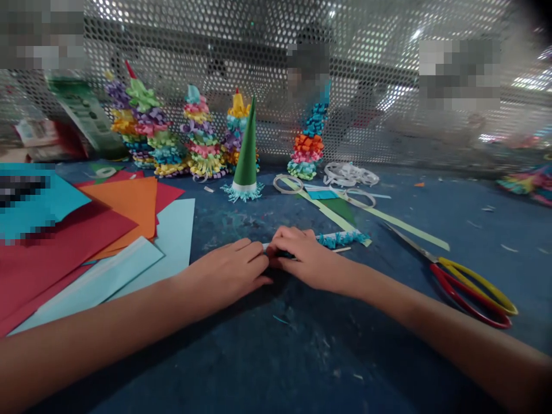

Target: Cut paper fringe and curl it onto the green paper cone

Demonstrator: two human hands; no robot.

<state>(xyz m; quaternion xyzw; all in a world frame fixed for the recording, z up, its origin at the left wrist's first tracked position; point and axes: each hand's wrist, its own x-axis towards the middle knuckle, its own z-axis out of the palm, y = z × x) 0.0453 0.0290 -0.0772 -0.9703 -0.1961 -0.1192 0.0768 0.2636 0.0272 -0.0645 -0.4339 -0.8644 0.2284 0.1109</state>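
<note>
My left hand [230,269] and my right hand [304,256] rest close together on the dark blue table [302,356], fingertips almost meeting. Both pinch a light-blue fringed paper strip [342,238] that runs out to the right from under my right hand. The strip's curled fringe shows only beyond my right fingers; the part between the hands is mostly hidden. A green paper cone [247,152] with a blue fringe round its base stands upright just beyond my hands.
Sheets of red, orange and light-blue paper [107,230] lie at left. Scissors [470,284] with red and yellow handles lie at right. Several multicoloured fringed paper trees [202,141] stand along a perforated metal screen [388,86]. Paper strips and rings [349,172] are scattered behind.
</note>
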